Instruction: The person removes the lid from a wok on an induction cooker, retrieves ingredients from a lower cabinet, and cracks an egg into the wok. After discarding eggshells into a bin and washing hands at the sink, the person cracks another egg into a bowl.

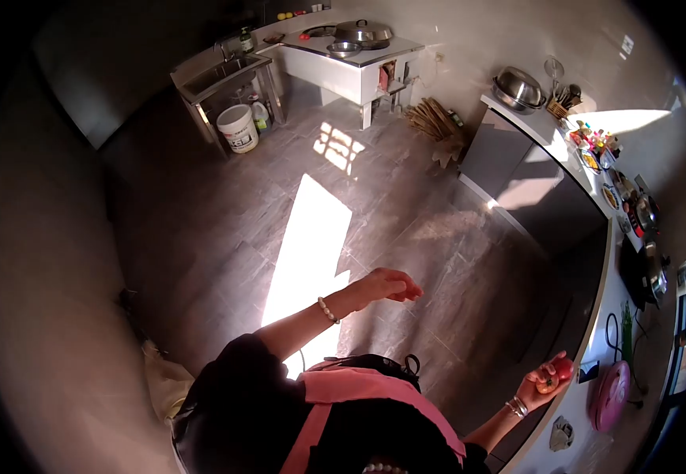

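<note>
Beside the edge of the long white countertop (pixel 588 446), the right hand (pixel 529 389) wraps its fingers around two round, glossy red-orange tomatoes (pixel 563 368), probably so that one palm can carry both. Just past them, a round magenta object (pixel 613 395), perhaps a lid, lies on the counter. Ahead of the pink cloth apron (pixel 359 385), the left hand (pixel 390 285) hangs over the floor, fingers loosely bent, with nothing visible in it; the lifted forearm may simply help balance. Toward the counter's far end stands a domed steel pot (pixel 519 85), near a brown utensil basket (pixel 557 108), likely to group cooking gear. Across the room, a bundle of brown sticks (pixel 435 120) lies beside the low white stove (pixel 323 73), presumably as fuel kept within reach. Under the steel-framed sink (pixel 193 93), a white plastic bucket (pixel 238 129) seems tucked aside to spare walking space.
</note>
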{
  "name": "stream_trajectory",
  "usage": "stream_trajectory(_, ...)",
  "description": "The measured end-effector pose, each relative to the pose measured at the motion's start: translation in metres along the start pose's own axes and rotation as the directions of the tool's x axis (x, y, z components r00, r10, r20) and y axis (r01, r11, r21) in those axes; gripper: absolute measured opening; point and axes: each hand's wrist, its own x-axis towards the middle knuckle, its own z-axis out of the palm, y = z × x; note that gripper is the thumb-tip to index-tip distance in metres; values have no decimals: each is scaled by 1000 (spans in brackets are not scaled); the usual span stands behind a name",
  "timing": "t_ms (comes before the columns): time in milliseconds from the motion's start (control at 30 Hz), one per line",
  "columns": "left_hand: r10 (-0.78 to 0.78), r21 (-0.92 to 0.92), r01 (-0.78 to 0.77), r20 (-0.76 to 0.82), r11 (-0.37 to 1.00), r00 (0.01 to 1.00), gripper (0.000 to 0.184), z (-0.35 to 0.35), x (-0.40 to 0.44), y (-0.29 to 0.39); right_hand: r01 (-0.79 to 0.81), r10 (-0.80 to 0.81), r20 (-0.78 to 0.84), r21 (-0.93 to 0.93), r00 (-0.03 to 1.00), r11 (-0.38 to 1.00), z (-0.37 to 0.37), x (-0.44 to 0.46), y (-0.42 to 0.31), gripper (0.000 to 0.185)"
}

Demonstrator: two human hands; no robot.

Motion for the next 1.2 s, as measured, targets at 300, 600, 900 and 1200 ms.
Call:
stream_trajectory(300, -45, -71, 11, -491, 997, 870, 29, -245, -10, 43, -320, 316, -58, -85, 947, 944, -23, 206, 268, 51)
stream_trajectory(600, -9, -169, -340, -905, 925, 426, 16, -451, -55, 82, -741, 738, -78, -1, 670, 672, -9, 426, 574, 50)
stream_trajectory(900, -85, -54, -668, -996, 742, -14, 13, -633, -78, 77, -938, 933, 238, -156, 269, 310, 38, 577, 928, 51)
stream_trajectory(1200, 84, -136, -637, -949, 759, 303, 14, -957, 61, 232, -940, 944, 188, -156, 272, 303, 96, 719, 1145, 52)
